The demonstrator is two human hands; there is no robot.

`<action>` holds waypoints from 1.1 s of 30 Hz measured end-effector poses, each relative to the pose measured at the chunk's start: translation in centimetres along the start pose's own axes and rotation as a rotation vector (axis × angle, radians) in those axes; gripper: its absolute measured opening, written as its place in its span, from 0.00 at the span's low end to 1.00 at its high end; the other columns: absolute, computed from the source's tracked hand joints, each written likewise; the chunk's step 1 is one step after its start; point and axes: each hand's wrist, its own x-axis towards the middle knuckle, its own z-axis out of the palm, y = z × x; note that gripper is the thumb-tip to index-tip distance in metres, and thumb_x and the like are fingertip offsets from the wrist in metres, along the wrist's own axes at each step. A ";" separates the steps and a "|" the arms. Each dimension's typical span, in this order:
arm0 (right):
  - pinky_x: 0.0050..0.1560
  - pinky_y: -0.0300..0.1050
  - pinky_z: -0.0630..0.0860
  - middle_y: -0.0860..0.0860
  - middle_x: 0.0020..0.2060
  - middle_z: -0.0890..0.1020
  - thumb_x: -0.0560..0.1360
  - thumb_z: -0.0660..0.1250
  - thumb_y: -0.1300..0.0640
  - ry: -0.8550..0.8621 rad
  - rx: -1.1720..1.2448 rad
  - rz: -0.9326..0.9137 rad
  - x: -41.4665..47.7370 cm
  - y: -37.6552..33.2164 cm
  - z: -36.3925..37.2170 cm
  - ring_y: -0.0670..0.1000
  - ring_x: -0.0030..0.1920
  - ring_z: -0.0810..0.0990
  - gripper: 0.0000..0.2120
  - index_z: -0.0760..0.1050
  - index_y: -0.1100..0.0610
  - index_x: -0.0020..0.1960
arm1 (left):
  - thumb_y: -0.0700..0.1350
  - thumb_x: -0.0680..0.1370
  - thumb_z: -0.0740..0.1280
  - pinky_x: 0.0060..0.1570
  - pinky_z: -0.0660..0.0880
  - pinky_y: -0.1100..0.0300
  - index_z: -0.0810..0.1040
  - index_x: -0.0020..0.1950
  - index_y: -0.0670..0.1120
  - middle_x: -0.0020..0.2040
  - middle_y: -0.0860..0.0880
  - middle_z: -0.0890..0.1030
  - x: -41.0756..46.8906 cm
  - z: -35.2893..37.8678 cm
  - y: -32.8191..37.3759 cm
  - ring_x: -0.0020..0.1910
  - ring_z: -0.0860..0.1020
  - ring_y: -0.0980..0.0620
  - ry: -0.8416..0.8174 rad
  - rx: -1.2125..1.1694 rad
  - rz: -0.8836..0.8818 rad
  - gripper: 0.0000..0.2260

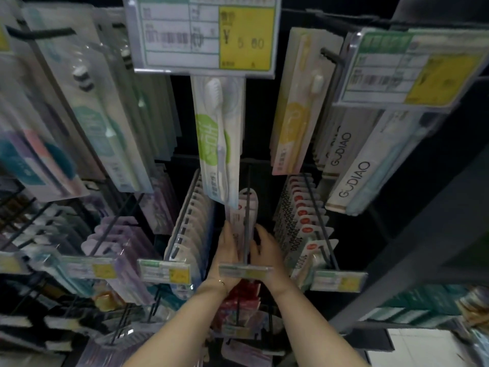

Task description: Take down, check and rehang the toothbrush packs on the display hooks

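Observation:
A white toothbrush pack with red marks (244,207) hangs on a dark display hook (248,221) in the middle of the rack. My left hand (227,252) lies against the pack's left side with its fingers held straight. From the right, my right hand (266,247) curls its fingers round the pack's other edge. Both hands reach in behind the hook's small price label (244,271). The lower part of the pack is hidden by my hands and the label.
Rows of packs hang on neighbouring hooks: clear white ones (189,223) to the left, red-dotted ones (304,226) to the right. Above hang a green-labelled pack (219,139), a yellow one (293,120) and a large price tag (203,33). Red packs (243,300) hang below.

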 end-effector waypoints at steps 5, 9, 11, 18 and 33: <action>0.61 0.45 0.74 0.50 0.58 0.77 0.81 0.59 0.55 -0.010 0.189 0.059 0.6 0.0 0.9 0.48 0.58 0.77 0.14 0.71 0.47 0.66 | 0.61 0.75 0.62 0.70 0.64 0.58 0.58 0.76 0.55 0.67 0.55 0.68 0.7 -0.9 2.1 0.66 0.69 0.58 0.270 -0.321 0.300 0.31; 0.46 0.31 0.72 0.47 0.51 0.81 0.82 0.58 0.53 0.043 0.220 0.061 0.6 -0.5 1.0 0.42 0.50 0.79 0.10 0.74 0.47 0.61 | 0.52 0.80 0.61 0.65 0.72 0.53 0.63 0.70 0.60 0.59 0.54 0.73 0.3 -0.9 1.6 0.58 0.74 0.56 0.340 -0.329 0.317 0.19; 0.46 0.33 0.75 0.46 0.47 0.82 0.82 0.58 0.54 0.072 0.256 0.053 0.4 -1.0 1.1 0.39 0.46 0.80 0.08 0.75 0.45 0.54 | 0.51 0.80 0.62 0.64 0.71 0.57 0.57 0.76 0.58 0.60 0.53 0.71 0.0 -1.0 1.8 0.58 0.73 0.57 0.340 -0.270 0.316 0.25; 0.50 0.60 0.79 0.53 0.44 0.79 0.81 0.60 0.52 0.078 0.230 0.023 0.3 0.3 2.3 0.52 0.46 0.81 0.08 0.77 0.49 0.48 | 0.66 0.71 0.60 0.62 0.74 0.55 0.66 0.70 0.57 0.57 0.51 0.75 -2.2 -1.2 2.1 0.56 0.76 0.56 0.343 -0.360 0.376 0.29; 0.50 0.48 0.79 0.53 0.46 0.81 0.76 0.68 0.60 0.052 0.325 0.212 -3.9 -2.0 0.3 0.53 0.48 0.81 0.06 0.76 0.49 0.45 | 0.42 0.77 0.63 0.45 0.75 0.55 0.70 0.50 0.42 0.44 0.45 0.79 -6.5 -1.8 1.0 0.45 0.77 0.48 0.273 -0.345 0.185 0.05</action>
